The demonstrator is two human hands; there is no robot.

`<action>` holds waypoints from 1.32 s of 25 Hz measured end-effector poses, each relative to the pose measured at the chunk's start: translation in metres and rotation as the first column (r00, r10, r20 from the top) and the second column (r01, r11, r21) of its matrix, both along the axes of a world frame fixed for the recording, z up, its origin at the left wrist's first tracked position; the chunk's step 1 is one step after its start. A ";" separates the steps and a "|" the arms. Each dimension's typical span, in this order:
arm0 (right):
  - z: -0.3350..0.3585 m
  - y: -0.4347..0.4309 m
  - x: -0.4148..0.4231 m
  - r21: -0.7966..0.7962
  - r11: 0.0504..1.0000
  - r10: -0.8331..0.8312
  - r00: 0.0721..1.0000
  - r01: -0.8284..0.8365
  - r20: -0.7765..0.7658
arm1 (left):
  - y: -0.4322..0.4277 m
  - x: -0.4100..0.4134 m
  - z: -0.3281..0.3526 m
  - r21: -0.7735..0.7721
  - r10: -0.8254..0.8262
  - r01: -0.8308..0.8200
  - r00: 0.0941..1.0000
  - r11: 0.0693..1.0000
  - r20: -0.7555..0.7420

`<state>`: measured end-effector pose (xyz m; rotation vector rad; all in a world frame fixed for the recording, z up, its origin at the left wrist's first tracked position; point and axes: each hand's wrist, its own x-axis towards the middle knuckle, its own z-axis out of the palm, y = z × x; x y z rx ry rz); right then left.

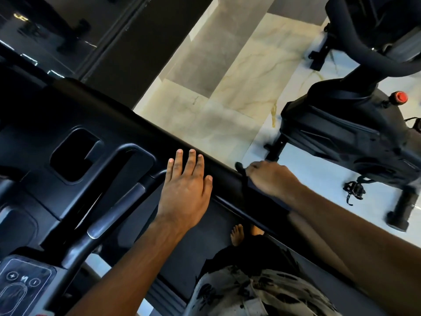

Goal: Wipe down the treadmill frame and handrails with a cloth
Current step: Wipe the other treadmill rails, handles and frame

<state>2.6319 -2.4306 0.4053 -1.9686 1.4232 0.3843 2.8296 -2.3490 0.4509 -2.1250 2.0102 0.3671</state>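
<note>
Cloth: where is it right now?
Head view, right of centre: the cloth is gripped in the right hand on the black handrail, just right of the flat left hand.

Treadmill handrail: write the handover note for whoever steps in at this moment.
Left hand: flat on the wide black handrail, fingers straight, holding nothing.
Right hand: grips the dark cloth and presses it on the same rail, farther along to the right.
The person stands on the treadmill belt, and the curved inner grip bar is left of the flat hand.
Done: cannot tell from this view which surfaces have been wiped.
Left: probably finish this rail, then the inner grip bar, the other handrail and the frame.
</note>
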 end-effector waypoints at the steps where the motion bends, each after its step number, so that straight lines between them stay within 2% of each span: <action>1: 0.014 0.014 0.007 -0.077 0.997 -0.012 0.995 0.019 0.099 | 0.001 -0.001 0.000 0.001 -0.006 0.006 1.000 1.000 -0.005; 2: 0.013 0.025 0.011 -0.149 0.984 -0.064 0.973 0.099 0.223 | 0.002 -0.003 0.000 -0.002 -0.008 0.008 1.000 1.000 -0.007; 3: 0.016 0.027 0.013 -0.192 0.980 -0.007 0.969 0.056 0.249 | 0.002 -0.004 -0.001 -0.010 -0.010 0.010 1.000 1.000 -0.006; 4: 0.011 0.020 0.007 -0.185 0.983 0.031 0.983 0.003 0.180 | 0.003 -0.005 -0.003 -0.015 -0.018 0.018 1.000 1.000 -0.003; 5: 0.009 0.008 -0.003 -0.046 0.997 0.070 0.997 -0.069 0.021 | 0.004 -0.007 -0.003 -0.018 -0.030 0.030 1.000 0.999 -0.003; 6: 0.005 0.001 -0.009 -0.011 0.998 0.058 0.998 -0.059 -0.025 | 0.004 -0.009 -0.003 -0.015 -0.036 0.036 0.999 0.999 -0.005; 7: 0.005 0.003 -0.013 0.025 1.000 -0.011 1.000 0.011 0.000 | 0.006 -0.011 -0.002 -0.012 -0.039 0.039 0.999 0.999 -0.009; 8: 0.007 0.014 -0.011 -0.030 0.998 -0.050 0.998 0.051 0.034 | 0.007 -0.013 -0.001 -0.011 -0.039 0.039 0.999 0.999 -0.011; 10: 0.019 0.041 0.000 -0.221 0.972 -0.016 0.964 0.077 0.265 | 0.010 -0.018 -0.002 -0.013 -0.047 0.047 0.999 0.999 -0.008; 11: 0.021 0.041 -0.001 -0.241 0.970 0.033 0.958 0.039 0.285 | 0.011 -0.021 -0.003 -0.018 -0.051 0.051 0.999 0.999 -0.011; 12: 0.014 0.030 -0.008 -0.211 0.977 0.035 0.975 0.013 0.218 | 0.013 -0.023 -0.003 -0.022 -0.042 0.042 0.999 0.999 -0.019; 13: 0.014 0.017 -0.018 -0.058 0.997 0.044 0.998 -0.041 0.052 | 0.014 -0.026 -0.003 -0.025 -0.030 0.029 0.999 0.999 -0.027; 15: 0.008 0.007 -0.030 0.061 0.998 -0.035 0.999 0.033 0.025 | 0.019 -0.034 -0.001 -0.023 -0.024 0.023 0.999 0.999 -0.038; 16: 0.009 0.018 -0.029 -0.004 0.996 -0.085 0.994 0.085 0.062 | 0.022 -0.039 -0.001 -0.025 -0.028 0.027 0.999 0.999 -0.038; 17: 0.022 0.035 -0.025 -0.119 0.991 -0.050 0.993 0.063 0.108 | 0.025 -0.044 -0.002 -0.033 -0.029 0.027 0.999 0.999 -0.035; 18: 0.019 0.049 -0.021 -0.206 0.976 -0.015 0.970 0.066 0.243 | 0.028 -0.050 -0.003 -0.046 -0.023 0.021 0.999 0.999 -0.035; 19: 0.019 0.051 -0.022 -0.228 0.973 0.039 0.962 0.025 0.270 | 0.030 -0.056 -0.005 -0.059 -0.013 0.010 0.999 0.998 -0.036; 20: 0.008 0.040 -0.032 -0.195 0.980 0.069 0.983 -0.035 0.170 | 0.033 -0.062 -0.005 -0.063 -0.004 0.002 0.999 0.998 -0.036; 21: 0.006 0.025 -0.043 -0.038 0.996 0.079 0.997 -0.078 0.025 | 0.035 -0.068 -0.006 -0.059 0.003 -0.005 0.999 0.998 -0.037; 23: -0.001 0.020 -0.059 0.033 0.999 0.017 1.000 -0.018 0.019 | 0.040 -0.075 -0.005 -0.048 0.021 -0.023 0.999 0.999 -0.041; 25: 0.018 0.049 -0.059 -0.156 0.988 0.009 0.990 0.014 0.141 | 0.044 -0.083 -0.004 -0.055 0.031 -0.032 0.999 0.998 -0.036; 26: 0.021 0.065 -0.058 -0.206 0.977 -0.004 0.966 0.059 0.259 | 0.045 -0.088 -0.005 -0.061 0.027 -0.029 0.999 0.998 -0.034; 27: 0.018 0.068 -0.060 -0.224 0.974 0.037 0.960 0.027 0.277 | 0.046 -0.092 -0.006 -0.067 0.025 -0.027 0.999 0.997 -0.034; 28: 0.008 0.057 -0.069 -0.176 0.984 0.062 0.982 -0.030 0.178 | 0.047 -0.095 -0.006 -0.067 0.027 -0.029 0.999 0.997 -0.034; 29: 0.001 0.042 -0.078 -0.033 0.998 0.056 0.998 -0.055 0.035 | 0.049 -0.098 -0.006 -0.063 0.030 -0.032 0.999 0.997 -0.035; 30: -0.009 0.031 -0.085 0.007 0.999 0.046 0.999 -0.046 0.004 | 0.050 -0.101 -0.005 -0.060 0.031 -0.033 0.999 0.998 -0.033; 31: -0.009 0.032 -0.091 0.025 0.999 0.038 0.999 -0.038 -0.015 | 0.051 -0.104 -0.005 -0.054 0.029 -0.030 0.999 0.998 -0.033; 33: 0.013 0.059 -0.089 -0.113 0.992 0.056 0.994 -0.046 0.093 | 0.053 -0.112 -0.005 -0.056 0.031 -0.033 0.999 0.998 -0.030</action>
